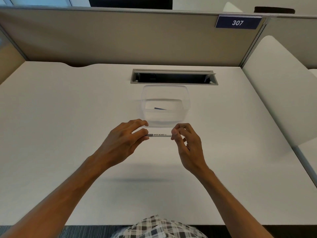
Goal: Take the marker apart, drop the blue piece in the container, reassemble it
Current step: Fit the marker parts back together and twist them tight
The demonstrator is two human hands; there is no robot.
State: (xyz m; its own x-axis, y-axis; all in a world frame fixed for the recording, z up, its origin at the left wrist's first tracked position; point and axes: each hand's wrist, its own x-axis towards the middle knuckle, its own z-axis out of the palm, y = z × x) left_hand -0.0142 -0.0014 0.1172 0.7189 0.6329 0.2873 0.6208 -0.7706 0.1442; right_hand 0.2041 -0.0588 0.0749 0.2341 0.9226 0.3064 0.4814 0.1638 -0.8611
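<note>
Both hands are holding the marker (159, 135) level just above the table (68, 117): left hand (123, 140) is pinching one end, right hand (184, 143) is pinching the other. Just beyond, the clear container (187, 107) is already holding a blue piece (159, 108). Judging by that, reassembly is under way; the ends likely need pressing together squarely.

The container (165, 105) is seen to be of clear, glossy plastic. The marker (159, 135) is cased in smooth white plastic. The bench (68, 117) is finished matt and smooth; the partition (120, 40) looks cloth-covered, framed in metal.
</note>
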